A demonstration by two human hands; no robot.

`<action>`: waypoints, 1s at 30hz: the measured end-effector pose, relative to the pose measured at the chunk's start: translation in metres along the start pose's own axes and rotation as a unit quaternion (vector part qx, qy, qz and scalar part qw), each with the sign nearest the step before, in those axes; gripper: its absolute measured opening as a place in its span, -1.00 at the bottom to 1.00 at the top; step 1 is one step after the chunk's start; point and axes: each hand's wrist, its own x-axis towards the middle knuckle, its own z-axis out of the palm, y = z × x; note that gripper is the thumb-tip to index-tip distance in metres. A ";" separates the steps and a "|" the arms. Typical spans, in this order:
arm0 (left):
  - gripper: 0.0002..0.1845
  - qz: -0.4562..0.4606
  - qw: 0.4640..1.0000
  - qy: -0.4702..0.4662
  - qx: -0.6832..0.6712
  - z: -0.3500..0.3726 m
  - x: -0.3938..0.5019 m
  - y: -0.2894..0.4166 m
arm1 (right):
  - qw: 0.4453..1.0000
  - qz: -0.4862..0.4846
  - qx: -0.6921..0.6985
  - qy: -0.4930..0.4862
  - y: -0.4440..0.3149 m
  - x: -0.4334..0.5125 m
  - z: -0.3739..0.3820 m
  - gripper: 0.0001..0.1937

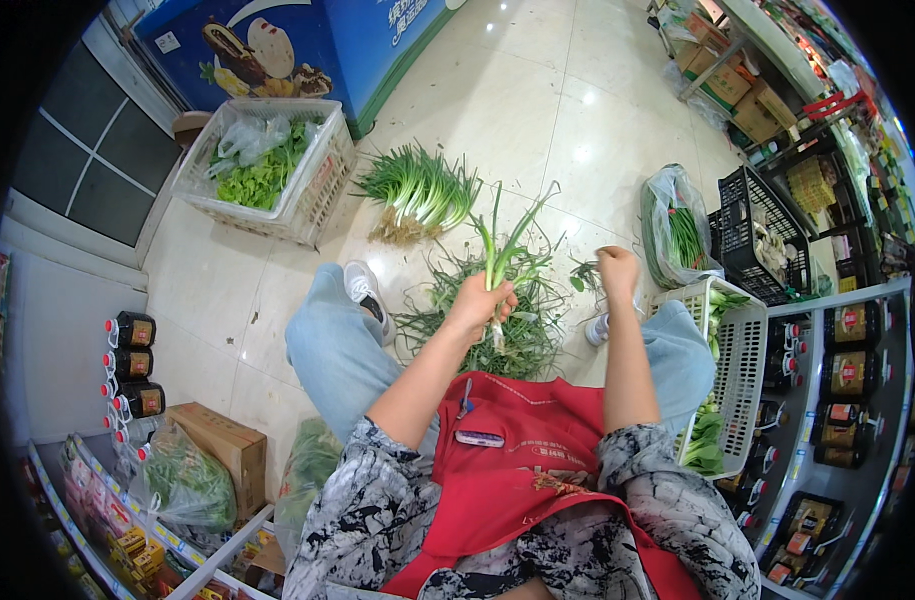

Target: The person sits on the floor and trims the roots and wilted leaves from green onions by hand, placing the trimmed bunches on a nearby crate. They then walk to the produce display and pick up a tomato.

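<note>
My left hand (481, 304) is closed around a few green onions (502, 251), their green leaves pointing away from me and the pale root ends toward me. To the right, my right hand (619, 274) is raised with fingers curled; a thin dark bit shows at its fingertips, too small to identify. Under my left hand lies a loose heap of green leaves and trimmings (521, 352) on the tiled floor. Beyond it, to the left, rests a bunch of green onions (424, 187) with white stalks and brown roots. A few leafy scraps (583, 277) lie beside my right hand.
A white plastic crate (319, 184) of leafy greens stands at the upper left. On the right are a bag of green stalks (679, 225), a black crate (765, 217), a white basket (739, 375) and shelves of dark bottles (851, 371). A cardboard box (240, 457) stands lower left.
</note>
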 end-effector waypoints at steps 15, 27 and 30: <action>-0.75 0.081 0.993 -0.070 -0.050 -0.003 -0.011 0.012 | 0.902 -0.429 0.009 -0.040 -0.094 -0.090 -0.011 -0.87; -0.71 0.008 0.991 -0.111 -0.068 -0.022 -0.015 0.017 | 0.891 -0.323 0.041 -0.316 -0.094 -0.081 0.019 -0.74; -0.70 -0.008 0.988 -0.140 -0.064 -0.022 -0.015 0.018 | 0.877 -0.248 0.056 -0.408 -0.088 -0.073 0.018 -0.74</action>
